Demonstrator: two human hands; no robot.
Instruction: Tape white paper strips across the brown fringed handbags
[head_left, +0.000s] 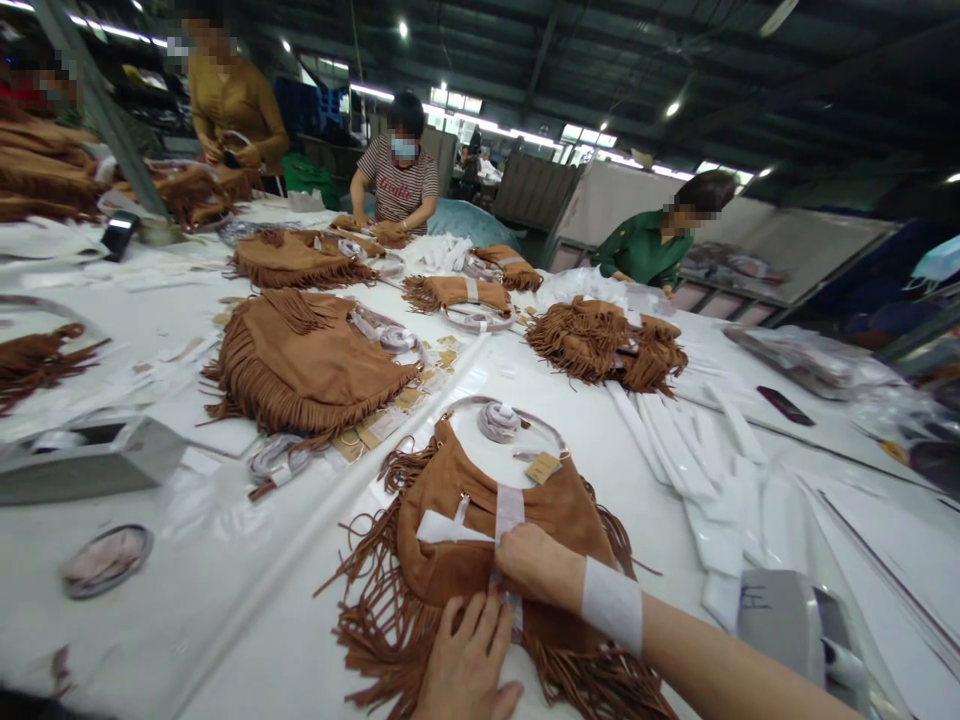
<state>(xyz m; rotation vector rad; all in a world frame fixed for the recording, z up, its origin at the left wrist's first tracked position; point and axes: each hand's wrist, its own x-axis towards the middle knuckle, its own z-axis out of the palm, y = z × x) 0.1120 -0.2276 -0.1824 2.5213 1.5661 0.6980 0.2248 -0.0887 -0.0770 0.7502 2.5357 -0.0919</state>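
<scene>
A brown suede fringed bag [480, 540] lies on the white table [247, 600] right in front of me. A white paper strip [508, 510] runs down its front, and a white paper piece [442, 528] sits beside it. My left hand [469, 655] rests flat on the bag's lower front, fingers spread. My right hand [536, 565], with a white band round the wrist, is curled with its fingers pressed onto the strip's lower end. The bag's wrapped handle [501, 420] and a tan tag [543, 467] lie above.
More fringed bags [300, 365] lie in piles across the table. Tape dispensers stand at the left [90, 455] and right [787, 615]. White paper strips [697, 470] are stacked on the right. Three people work at the far side; a dark phone [784, 405] lies near them.
</scene>
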